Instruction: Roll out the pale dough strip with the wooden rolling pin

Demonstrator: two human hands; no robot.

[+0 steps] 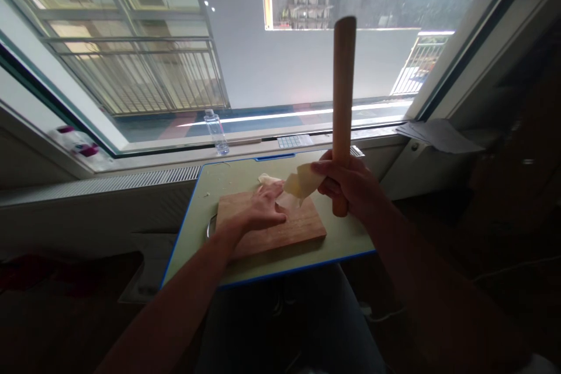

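My right hand [346, 182] is closed around the lower part of a wooden rolling pin [343, 87], which stands upright. A limp, pale sheet of dough [303, 181] hangs from the thumb and fingers of that hand, above the board's right part. My left hand [265, 210] is over the wooden cutting board [280, 237], fingers stretched forward and thumb apart. Just beyond its fingertips lies another pale piece of dough [268, 179] at the board's far edge; whether they touch is unclear.
The board lies on a small pale-green table [188, 245] with a blue rim. A metal handle [210, 227] shows at the board's left end. Along the windowsill are a clear plastic bottle [216, 133], a calculator-like keypad [294, 141] and papers [440, 135]. A radiator grille [153, 180] runs below.
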